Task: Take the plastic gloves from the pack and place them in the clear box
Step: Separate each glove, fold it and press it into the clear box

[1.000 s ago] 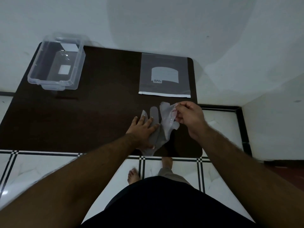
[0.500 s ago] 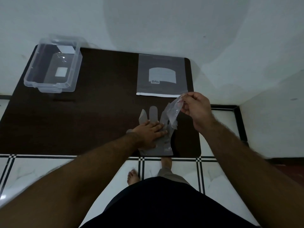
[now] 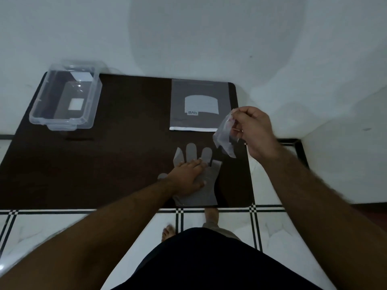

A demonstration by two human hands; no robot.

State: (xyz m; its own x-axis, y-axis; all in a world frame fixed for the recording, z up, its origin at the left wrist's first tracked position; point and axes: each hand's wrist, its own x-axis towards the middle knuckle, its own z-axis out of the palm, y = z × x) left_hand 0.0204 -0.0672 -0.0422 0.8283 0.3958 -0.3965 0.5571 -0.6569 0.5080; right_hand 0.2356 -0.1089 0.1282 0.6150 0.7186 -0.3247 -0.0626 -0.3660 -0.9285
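Note:
A flat plastic glove (image 3: 204,188) lies on the dark table (image 3: 125,155) near its front edge, fingers pointing away from me. My left hand (image 3: 188,177) presses flat on its palm area. My right hand (image 3: 254,130) is raised above the table's right edge and pinches a second, crumpled plastic glove (image 3: 225,137), which hangs clear of the one below. The grey glove pack (image 3: 201,106) lies flat at the back right of the table. The clear box (image 3: 67,96) stands open at the back left, with only white labels visible inside.
White walls rise behind and to the right of the table. White floor tiles with black lines (image 3: 180,216) run along the table's front edge, where my bare feet (image 3: 167,232) stand.
My right hand has lifted up and to the right, peeling the second glove fully off the one on the table. My left hand has stayed pressed on the lower glove.

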